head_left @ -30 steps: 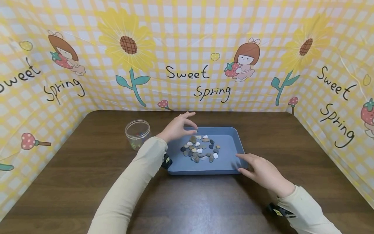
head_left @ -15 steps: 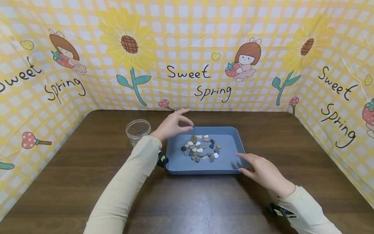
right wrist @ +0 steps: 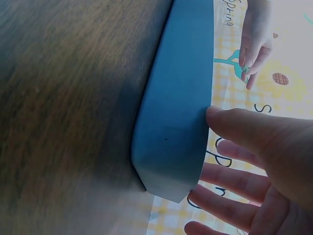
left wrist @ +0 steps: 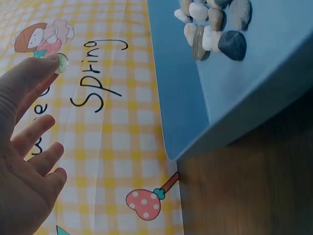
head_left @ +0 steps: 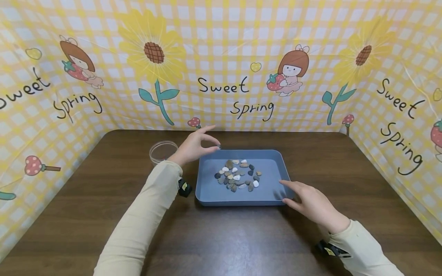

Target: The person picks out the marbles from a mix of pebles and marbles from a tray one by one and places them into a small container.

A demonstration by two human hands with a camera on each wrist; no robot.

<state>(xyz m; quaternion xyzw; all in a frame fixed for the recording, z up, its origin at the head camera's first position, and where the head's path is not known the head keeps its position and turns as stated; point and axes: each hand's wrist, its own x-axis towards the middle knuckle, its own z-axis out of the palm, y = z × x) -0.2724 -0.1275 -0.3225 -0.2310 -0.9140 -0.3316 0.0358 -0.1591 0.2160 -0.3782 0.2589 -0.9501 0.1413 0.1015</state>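
Between thumb and index finger, my left hand (head_left: 193,147) pinches a small clear glass marble (left wrist: 62,63) with green in it. The other left fingers are spread. That hand is in the air by the back left corner of a blue tray (head_left: 272,170). Pebbles (head_left: 236,178) in white, grey, tan and black lie loose in the tray. At the tray's front right corner is my right hand (head_left: 312,203), its fingers loosely extended; in the right wrist view its thumb touches the rim. A clear round jar (head_left: 160,150) is left of the tray, partly hidden behind the left hand and forearm.
The brown wooden table (head_left: 221,241) carries the tray and jar. Behind and at both sides stands a yellow checked cloth (head_left: 221,46) printed with sunflowers and lettering. A dark wrist device (head_left: 184,188) sits on the left sleeve, and a similar one (head_left: 331,249) on the right.
My left hand has moved left and slightly up with the marble, from over the pebbles towards the jar, covering more of it. The right hand and tray have stayed put.
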